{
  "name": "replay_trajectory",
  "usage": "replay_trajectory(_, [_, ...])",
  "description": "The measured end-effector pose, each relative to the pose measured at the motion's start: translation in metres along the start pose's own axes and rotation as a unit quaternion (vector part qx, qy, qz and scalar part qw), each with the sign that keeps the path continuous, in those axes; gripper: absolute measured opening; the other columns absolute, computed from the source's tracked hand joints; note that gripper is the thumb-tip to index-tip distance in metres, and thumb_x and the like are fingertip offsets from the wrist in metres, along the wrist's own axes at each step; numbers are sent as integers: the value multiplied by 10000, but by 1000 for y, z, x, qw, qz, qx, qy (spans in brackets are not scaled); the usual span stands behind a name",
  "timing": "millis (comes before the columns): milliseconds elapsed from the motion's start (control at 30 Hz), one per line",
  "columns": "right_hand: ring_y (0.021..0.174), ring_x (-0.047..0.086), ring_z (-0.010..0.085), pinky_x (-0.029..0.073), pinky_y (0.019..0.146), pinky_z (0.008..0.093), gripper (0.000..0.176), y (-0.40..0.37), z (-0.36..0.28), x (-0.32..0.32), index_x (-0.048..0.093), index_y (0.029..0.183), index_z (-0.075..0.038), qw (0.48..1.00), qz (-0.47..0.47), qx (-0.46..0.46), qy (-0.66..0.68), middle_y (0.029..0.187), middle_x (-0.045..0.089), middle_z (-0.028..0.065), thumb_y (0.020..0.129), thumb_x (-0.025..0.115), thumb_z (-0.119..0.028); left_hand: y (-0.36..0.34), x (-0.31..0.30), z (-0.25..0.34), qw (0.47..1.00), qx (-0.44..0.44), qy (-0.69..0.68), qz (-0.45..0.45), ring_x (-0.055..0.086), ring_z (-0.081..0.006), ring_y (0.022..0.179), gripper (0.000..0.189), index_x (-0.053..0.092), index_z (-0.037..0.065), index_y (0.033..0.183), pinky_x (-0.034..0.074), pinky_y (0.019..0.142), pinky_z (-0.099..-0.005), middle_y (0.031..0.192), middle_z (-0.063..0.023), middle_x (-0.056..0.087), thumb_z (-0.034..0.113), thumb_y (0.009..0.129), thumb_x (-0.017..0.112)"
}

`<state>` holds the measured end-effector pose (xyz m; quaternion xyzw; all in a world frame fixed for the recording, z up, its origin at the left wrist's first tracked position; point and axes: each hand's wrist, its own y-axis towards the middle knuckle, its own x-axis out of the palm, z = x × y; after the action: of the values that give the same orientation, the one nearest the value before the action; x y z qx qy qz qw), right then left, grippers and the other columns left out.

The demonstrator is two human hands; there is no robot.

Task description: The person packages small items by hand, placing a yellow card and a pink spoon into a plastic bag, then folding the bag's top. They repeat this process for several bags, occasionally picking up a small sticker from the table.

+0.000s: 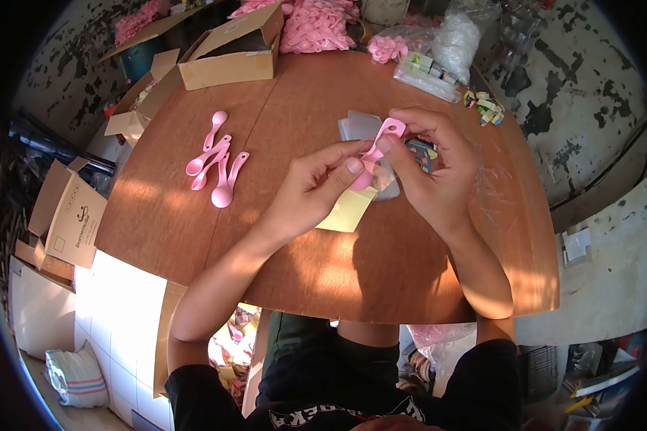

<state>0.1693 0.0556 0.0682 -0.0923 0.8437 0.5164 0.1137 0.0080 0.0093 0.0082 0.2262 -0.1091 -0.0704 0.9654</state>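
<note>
On the round wooden surface, an open cardboard box is set at the far left edge, away from the work, and spare spoons are laid toward the left within reach. Near the middle, the left hand and right hand are raised over a yellow card, each closed in a pinching grip on one pink spoon.

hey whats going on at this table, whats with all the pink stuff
A person at a round wooden table has both hands on one pink spoon: the left hand pinches its lower end, and the right hand holds its handle. Under the hands lie a yellow card and some clear bags. A few loose pink spoons lie to the left, and an open cardboard box stands at the far edge.
</note>
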Motion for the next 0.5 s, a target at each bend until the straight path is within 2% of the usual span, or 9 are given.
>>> replay_trajectory(67, [799, 654, 137, 513, 707, 264, 203, 0, -2, 0, 669, 977, -7, 1000, 10, -1, -3, 889, 688, 82, 784, 729, -28, 0, -1, 4, 1000, -5, 7, 0, 572, -48, 803, 358, 562, -19, 1269, 467, 677, -205, 935, -18, 649, 227, 1015, 500])
replay_trajectory(133, [794, 649, 135, 510, 701, 266, 201, 1, -3, -1, 670, 970, -8, 1000, 20, -2, -7, 887, 687, 79, 780, 733, -28, -1, -5, 6, 998, -41, 29, -39, 562, -39, 737, 353, 586, -12, 1232, 449, 613, -201, 867, -1, 639, 251, 1023, 479])
replay_trajectory(233, [789, 642, 140, 504, 696, 270, 199, 2, -3, -2, 671, 961, -10, 999, 26, -24, -22, 876, 682, 75, 774, 737, -24, 0, -6, 1, 998, -22, 42, -38, 551, -33, 696, 351, 611, -4, 1191, 435, 580, -204, 820, 8, 631, 269, 1030, 460])
replay_trajectory(433, [775, 643, 157, 500, 689, 280, 194, -2, -4, 4, 668, 934, -17, 999, 32, -5, 16, 869, 675, 75, 757, 745, -20, 0, -6, -2, 998, -10, 57, -19, 563, -46, 734, 357, 622, -6, 1173, 450, 614, -210, 849, -5, 646, 274, 1033, 451])
replay_trajectory(500, [761, 641, 202, 500, 689, 307, 193, -3, -3, 3, 673, 921, -31, 1000, -6, 8, -4, 845, 667, 72, 744, 749, -23, 0, -6, 0, 998, 1, 59, -18, 571, -51, 752, 357, 620, -9, 1176, 460, 631, -213, 858, -11, 651, 272, 1033, 450])
